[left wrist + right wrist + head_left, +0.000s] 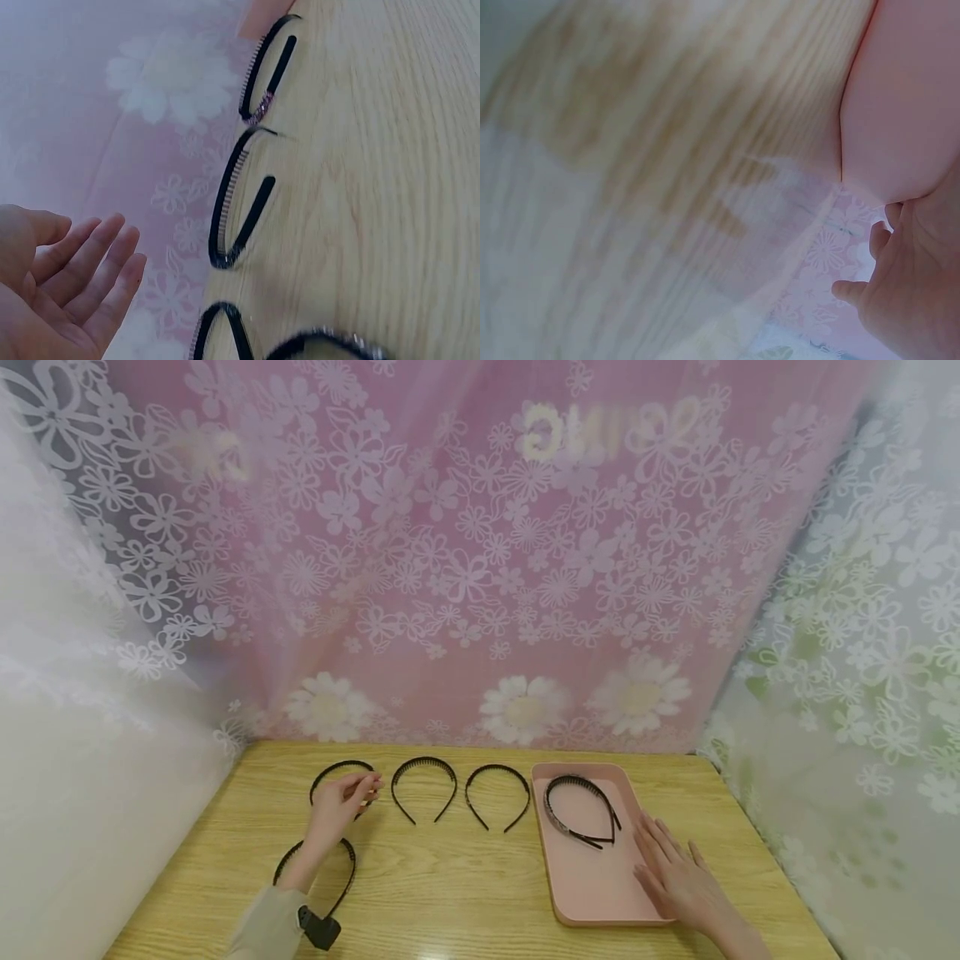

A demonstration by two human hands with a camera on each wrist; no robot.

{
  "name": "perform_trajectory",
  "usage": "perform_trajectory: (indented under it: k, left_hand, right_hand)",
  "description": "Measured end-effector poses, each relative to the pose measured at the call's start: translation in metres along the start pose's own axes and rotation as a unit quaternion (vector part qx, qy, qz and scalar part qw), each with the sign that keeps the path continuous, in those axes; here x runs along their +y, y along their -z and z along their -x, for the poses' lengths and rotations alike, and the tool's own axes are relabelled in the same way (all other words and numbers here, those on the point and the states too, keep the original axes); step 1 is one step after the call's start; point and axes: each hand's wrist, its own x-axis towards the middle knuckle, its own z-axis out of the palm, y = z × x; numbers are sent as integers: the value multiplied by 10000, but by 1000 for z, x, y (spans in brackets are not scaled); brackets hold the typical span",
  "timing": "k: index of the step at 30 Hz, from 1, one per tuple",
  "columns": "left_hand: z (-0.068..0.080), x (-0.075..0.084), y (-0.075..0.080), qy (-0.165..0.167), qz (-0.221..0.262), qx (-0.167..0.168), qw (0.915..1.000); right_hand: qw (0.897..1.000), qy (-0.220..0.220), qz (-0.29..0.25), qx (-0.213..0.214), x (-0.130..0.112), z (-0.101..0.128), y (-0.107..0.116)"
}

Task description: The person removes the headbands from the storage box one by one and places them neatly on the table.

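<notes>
A reach, it seems: the left hand (pixel 341 806), loose and empty, is over the headband (pixel 341 763) by the worktop's (pixel 450 893) far-left corner, right hand (pixel 678 877) unclenched beside the tray (pixel 592 889), and lifting would call for a pinch.

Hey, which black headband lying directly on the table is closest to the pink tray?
The rightmost headband of the three in the back row, immediately left of the pink tray; the others outside it lie farther left.
</notes>
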Motion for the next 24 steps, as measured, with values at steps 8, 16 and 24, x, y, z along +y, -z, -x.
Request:
perform_trajectory:
  k: [8, 16, 24]
  left_hand:
    - [-10, 11, -28, -46, 288, -152, 9995]
    - [-18, 26, -56, -243, 453, -301, 9982]
    - [-26, 45, -82, -494, 471, -542, 9962]
  right_hand:
    - [10000, -15, 5, -28, 0, -1, 0]
    - [9999, -46, -26, -90, -2, -1, 3]
    - [9999, -69, -29, -107, -1, 0, 1]
